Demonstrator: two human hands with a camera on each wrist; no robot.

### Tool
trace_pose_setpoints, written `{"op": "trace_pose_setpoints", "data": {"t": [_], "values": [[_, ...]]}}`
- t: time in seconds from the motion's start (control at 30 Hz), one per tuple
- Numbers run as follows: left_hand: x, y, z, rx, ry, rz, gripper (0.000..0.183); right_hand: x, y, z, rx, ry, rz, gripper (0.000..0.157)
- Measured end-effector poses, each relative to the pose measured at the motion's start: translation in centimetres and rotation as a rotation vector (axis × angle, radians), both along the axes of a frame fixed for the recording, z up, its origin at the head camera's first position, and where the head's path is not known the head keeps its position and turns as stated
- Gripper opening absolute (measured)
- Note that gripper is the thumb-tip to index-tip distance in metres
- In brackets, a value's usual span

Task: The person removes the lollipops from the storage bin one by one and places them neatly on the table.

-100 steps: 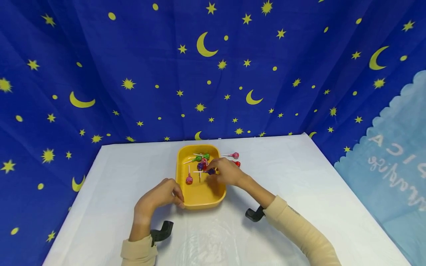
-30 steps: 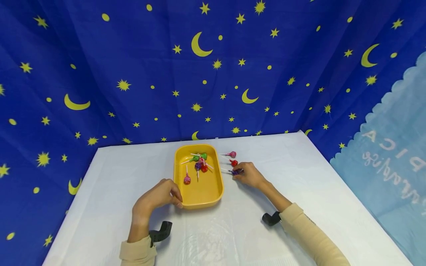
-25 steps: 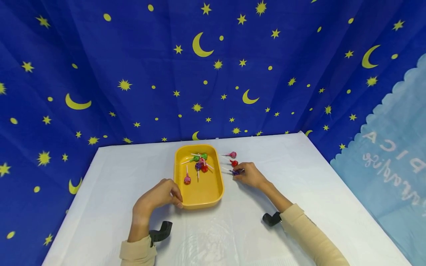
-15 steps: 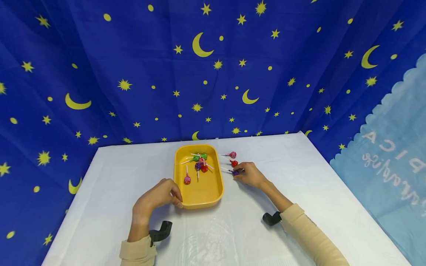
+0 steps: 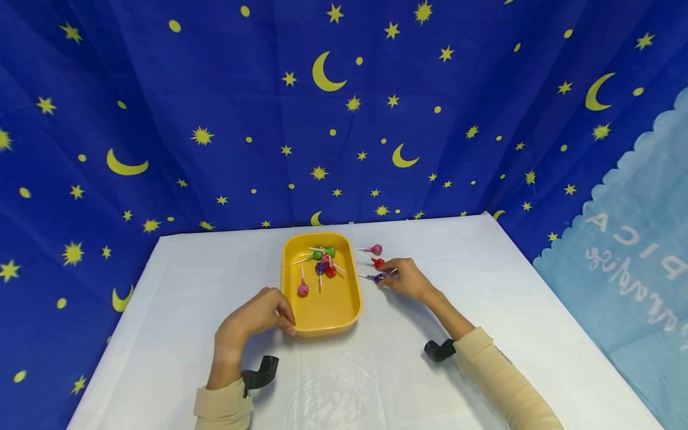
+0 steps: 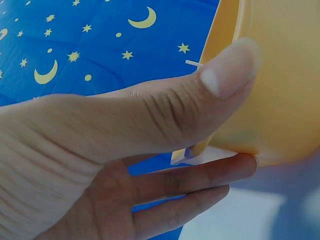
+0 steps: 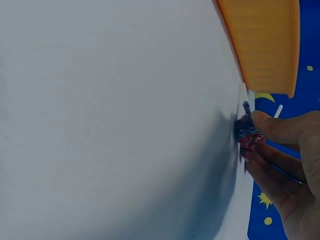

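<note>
My left hand (image 5: 263,313) grips the near left corner of a yellow plastic tray (image 5: 322,331). In the left wrist view its thumb (image 6: 220,80) presses the tray's wall (image 6: 280,100) while the other fingers reach below. To the right of the tray, my right hand (image 5: 407,279) pinches the head of a purple lollipop (image 5: 379,278), down at the table with its stick toward the tray. The right wrist view has the lollipop (image 7: 245,129) between thumb and fingers. Just beyond it lie a red lollipop (image 5: 378,263) and a pink lollipop (image 5: 376,249), sticks also toward the tray.
Inside the tray are several lollipops: a pink lollipop (image 5: 303,290) by itself on the left, and green, purple and red ones bunched toward the back. A white cloth (image 5: 215,263) covers the table, and a blue star-patterned curtain (image 5: 242,107) hangs behind.
My right hand has carried the purple lollipop out of the tray to the table on the right, in line with the red and pink ones. My left hand stays at the tray corner.
</note>
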State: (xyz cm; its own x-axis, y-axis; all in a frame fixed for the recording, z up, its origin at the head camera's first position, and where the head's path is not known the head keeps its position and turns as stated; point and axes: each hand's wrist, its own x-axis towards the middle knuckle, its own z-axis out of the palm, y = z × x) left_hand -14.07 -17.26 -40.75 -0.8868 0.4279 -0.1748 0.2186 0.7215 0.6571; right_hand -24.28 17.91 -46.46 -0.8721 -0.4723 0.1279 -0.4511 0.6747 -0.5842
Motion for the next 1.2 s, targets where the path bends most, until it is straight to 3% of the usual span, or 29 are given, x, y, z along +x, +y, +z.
{"op": "trace_pose_setpoints", "data": {"t": [0.27,0.57,0.8,1.2], "values": [[-0.1,-0.1,-0.1,0.002,-0.001,0.003,0.011,-0.2,0.2,0.7,-0.018,-0.023,-0.017,0.026],[-0.3,-0.1,-0.1,-0.001,0.007,-0.011,0.010,-0.8,-0.7,1.5,-0.079,0.040,0.037,0.021],[-0.2,-0.2,-0.1,0.001,0.001,0.000,0.011,-0.7,-2.1,2.7,-0.103,0.045,0.070,0.025],[-0.3,-0.5,-0.6,0.037,0.037,-0.049,0.010,-0.6,-5.9,4.5,-0.076,0.063,0.157,0.021]]}}
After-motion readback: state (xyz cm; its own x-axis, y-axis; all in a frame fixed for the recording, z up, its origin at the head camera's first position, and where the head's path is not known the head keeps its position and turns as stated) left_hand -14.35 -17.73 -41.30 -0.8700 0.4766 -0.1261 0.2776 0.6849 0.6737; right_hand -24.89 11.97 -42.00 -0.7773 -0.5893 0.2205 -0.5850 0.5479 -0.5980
